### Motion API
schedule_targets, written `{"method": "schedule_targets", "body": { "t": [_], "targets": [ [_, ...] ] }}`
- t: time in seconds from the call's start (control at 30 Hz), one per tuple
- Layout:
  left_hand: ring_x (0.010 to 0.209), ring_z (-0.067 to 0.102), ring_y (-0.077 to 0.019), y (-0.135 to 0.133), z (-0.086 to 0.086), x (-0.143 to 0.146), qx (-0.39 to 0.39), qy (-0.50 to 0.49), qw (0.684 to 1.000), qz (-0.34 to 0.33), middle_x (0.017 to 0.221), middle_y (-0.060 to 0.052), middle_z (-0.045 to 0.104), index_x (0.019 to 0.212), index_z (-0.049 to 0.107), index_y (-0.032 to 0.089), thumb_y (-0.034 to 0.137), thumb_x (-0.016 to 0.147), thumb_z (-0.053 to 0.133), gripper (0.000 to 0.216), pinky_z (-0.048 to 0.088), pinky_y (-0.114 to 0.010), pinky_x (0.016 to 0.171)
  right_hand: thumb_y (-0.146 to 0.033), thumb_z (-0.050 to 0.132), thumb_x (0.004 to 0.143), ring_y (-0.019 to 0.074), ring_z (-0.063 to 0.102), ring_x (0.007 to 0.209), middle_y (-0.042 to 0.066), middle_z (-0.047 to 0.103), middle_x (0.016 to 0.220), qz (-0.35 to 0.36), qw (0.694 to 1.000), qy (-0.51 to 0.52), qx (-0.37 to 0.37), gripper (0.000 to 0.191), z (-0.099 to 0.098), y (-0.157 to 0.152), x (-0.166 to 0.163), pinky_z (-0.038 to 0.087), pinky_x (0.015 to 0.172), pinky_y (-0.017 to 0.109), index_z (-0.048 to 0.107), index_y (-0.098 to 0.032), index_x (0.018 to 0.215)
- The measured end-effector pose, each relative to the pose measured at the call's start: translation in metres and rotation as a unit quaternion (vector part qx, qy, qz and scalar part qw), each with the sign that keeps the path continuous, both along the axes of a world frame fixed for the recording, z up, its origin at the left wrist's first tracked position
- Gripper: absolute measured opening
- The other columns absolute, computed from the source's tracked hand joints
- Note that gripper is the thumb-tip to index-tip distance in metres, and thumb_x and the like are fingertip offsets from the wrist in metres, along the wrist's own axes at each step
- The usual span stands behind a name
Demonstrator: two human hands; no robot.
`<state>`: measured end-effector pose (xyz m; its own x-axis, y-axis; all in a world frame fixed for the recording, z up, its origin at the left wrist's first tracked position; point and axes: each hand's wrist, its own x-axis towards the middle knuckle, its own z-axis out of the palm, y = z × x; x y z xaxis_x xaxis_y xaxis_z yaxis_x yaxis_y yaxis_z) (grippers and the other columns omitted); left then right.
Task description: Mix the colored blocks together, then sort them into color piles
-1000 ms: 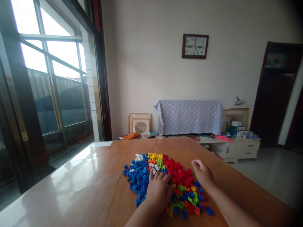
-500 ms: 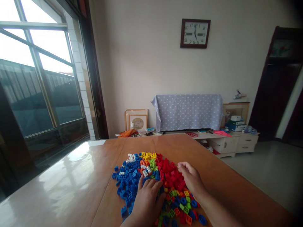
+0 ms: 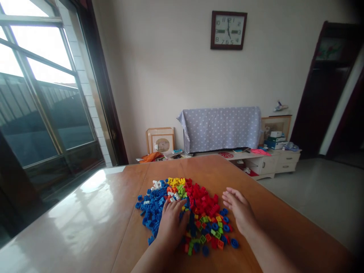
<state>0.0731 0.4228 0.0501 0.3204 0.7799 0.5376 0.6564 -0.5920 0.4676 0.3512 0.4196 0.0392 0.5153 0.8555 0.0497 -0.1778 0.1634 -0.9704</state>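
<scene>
A heap of small plastic building bricks (image 3: 186, 206) lies on a wooden table (image 3: 113, 227): blue ones to the left, red in the middle, yellow and white at the far edge, mixed colours nearest me. My left hand (image 3: 171, 223) lies palm down on the blue bricks with its fingers stretched out. My right hand (image 3: 239, 210) hovers just right of the red bricks, fingers extended and slightly apart, holding nothing.
Beyond the table stands a low white cabinet (image 3: 273, 167) with a dotted grey cloth (image 3: 220, 127) draped over something, picture frames (image 3: 160, 140) leaning on the wall and a wall clock (image 3: 228, 30). Large windows (image 3: 34, 94) are on the left, a dark doorway (image 3: 327, 87) on the right.
The camera has tilted and shifted, so the heap sits lower and further left. My right hand has opened and drawn away from the red bricks; my left hand stays on the blue ones.
</scene>
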Motion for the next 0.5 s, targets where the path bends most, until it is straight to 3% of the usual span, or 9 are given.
{"method": "schedule_targets", "body": {
  "t": [0.1, 0.17, 0.2, 0.3, 0.37, 0.5],
  "targets": [
    [0.124, 0.060, -0.0275, 0.006, 0.013, -0.006, -0.019, -0.135, 0.990, 0.029, 0.124, -0.009, 0.069, 0.125, 0.064, 0.024, 0.040, 0.093, 0.060, 0.035, 0.038, -0.052, 0.114, -0.045, 0.079, 0.070, 0.0272, 0.070, 0.110, 0.008, 0.074, 0.112, -0.016, 0.999, 0.045, 0.006, 0.053, -0.002, -0.020, -0.002, 0.060, 0.092, 0.039, 0.065, -0.023, 0.117],
    [0.120, 0.063, -0.0257, 0.009, 0.024, -0.020, -0.049, -0.278, 0.956, 0.086, 0.125, -0.012, 0.068, 0.124, 0.063, 0.021, 0.042, 0.090, 0.066, 0.040, 0.048, -0.043, 0.106, -0.041, 0.082, 0.067, 0.0277, 0.069, 0.112, 0.007, 0.074, 0.110, -0.039, 0.997, 0.065, 0.016, 0.054, -0.004, -0.037, -0.004, 0.057, 0.098, 0.041, 0.066, -0.023, 0.115],
    [0.119, 0.064, -0.0243, 0.009, 0.030, -0.032, -0.050, -0.301, 0.946, 0.112, 0.126, -0.013, 0.068, 0.128, 0.060, 0.020, 0.043, 0.091, 0.064, 0.043, 0.051, -0.040, 0.102, -0.040, 0.083, 0.065, 0.0276, 0.069, 0.112, 0.007, 0.074, 0.109, -0.052, 0.996, 0.076, 0.021, 0.053, -0.005, -0.046, -0.005, 0.056, 0.101, 0.043, 0.067, -0.024, 0.113],
    [0.120, 0.063, -0.0231, -0.003, 0.042, -0.088, -0.040, -0.337, 0.919, 0.201, 0.130, -0.016, 0.064, 0.138, 0.049, 0.018, 0.046, 0.095, 0.057, 0.052, 0.053, -0.037, 0.098, -0.039, 0.083, 0.063, 0.0272, 0.069, 0.110, 0.007, 0.074, 0.101, -0.080, 0.990, 0.106, 0.044, 0.048, -0.009, -0.072, -0.005, 0.050, 0.108, 0.047, 0.068, -0.023, 0.106],
    [0.128, 0.057, -0.0247, -0.024, 0.044, -0.136, -0.021, -0.352, 0.894, 0.278, 0.138, -0.017, 0.057, 0.143, 0.043, 0.017, 0.047, 0.094, 0.058, 0.060, 0.049, -0.039, 0.104, -0.039, 0.083, 0.061, 0.0272, 0.070, 0.108, 0.007, 0.074, 0.098, -0.103, 0.986, 0.114, 0.059, 0.048, -0.014, -0.087, -0.001, 0.048, 0.110, 0.050, 0.068, -0.022, 0.103],
    [0.146, 0.031, -0.0379, -0.086, 0.036, -0.230, 0.027, -0.353, 0.825, 0.442, 0.152, -0.025, 0.036, 0.149, 0.033, 0.007, 0.046, 0.086, 0.064, 0.080, 0.024, -0.055, 0.120, -0.038, 0.081, 0.064, 0.0280, 0.066, 0.116, 0.008, 0.071, 0.111, -0.200, 0.975, 0.063, 0.076, 0.054, -0.033, -0.107, 0.011, 0.044, 0.112, 0.051, 0.066, -0.021, 0.113]
  ]
}}
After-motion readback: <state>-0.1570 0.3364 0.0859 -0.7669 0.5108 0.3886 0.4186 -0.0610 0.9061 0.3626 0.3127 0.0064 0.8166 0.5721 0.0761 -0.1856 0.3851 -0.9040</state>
